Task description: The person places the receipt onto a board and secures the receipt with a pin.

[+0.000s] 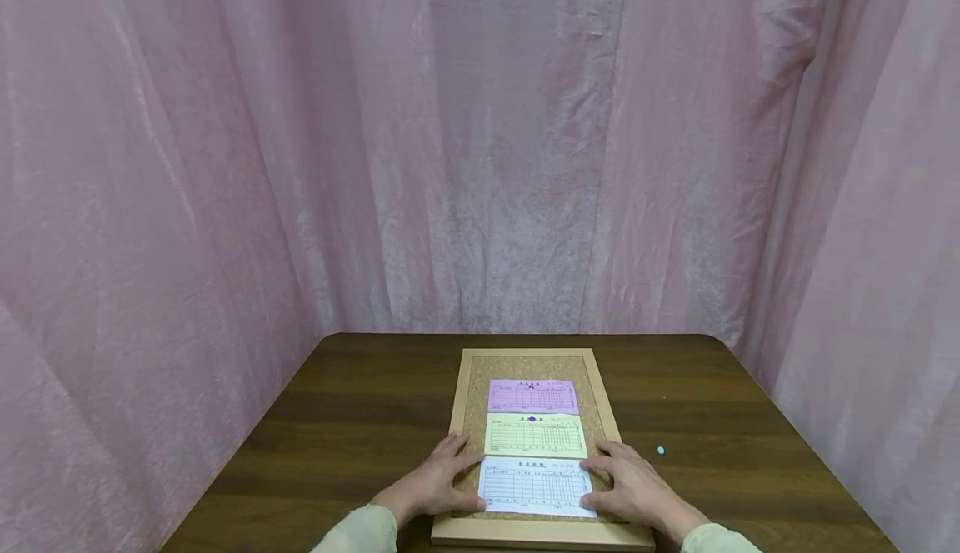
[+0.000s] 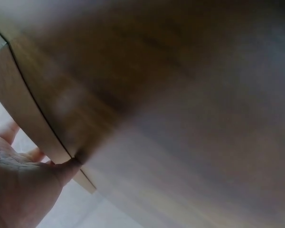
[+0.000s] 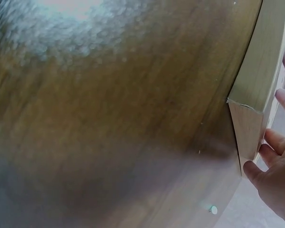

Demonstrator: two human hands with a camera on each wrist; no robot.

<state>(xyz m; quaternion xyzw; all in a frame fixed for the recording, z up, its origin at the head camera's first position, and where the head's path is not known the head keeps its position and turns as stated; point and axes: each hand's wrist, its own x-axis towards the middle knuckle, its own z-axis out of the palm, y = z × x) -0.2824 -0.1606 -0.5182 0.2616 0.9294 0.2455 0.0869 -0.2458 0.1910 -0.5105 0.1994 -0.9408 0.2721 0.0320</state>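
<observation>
A wood-framed cork board (image 1: pixel 474 420) lies on the dark wooden table (image 1: pixel 360 420). Three printed slips lie on it in a column: a pink slip (image 1: pixel 533 396) at the far end with a small pin, a yellow slip (image 1: pixel 535 435) with a blue pin (image 1: pixel 532 420), and a white slip (image 1: pixel 536 486) nearest me. My left hand (image 1: pixel 438 482) lies flat on the board's left side, fingers touching the white slip's left edge. My right hand (image 1: pixel 630 482) lies flat on the right side, fingers at that slip's right edge. The wrist views show the frame (image 2: pixel 33 118) (image 3: pixel 263 71) and table close up.
A small teal pin (image 1: pixel 661 450) (image 3: pixel 213 209) lies loose on the table to the right of the board. Pink curtains (image 1: pixel 480 145) hang around the table on three sides. Bare tabletop extends left and right of the board.
</observation>
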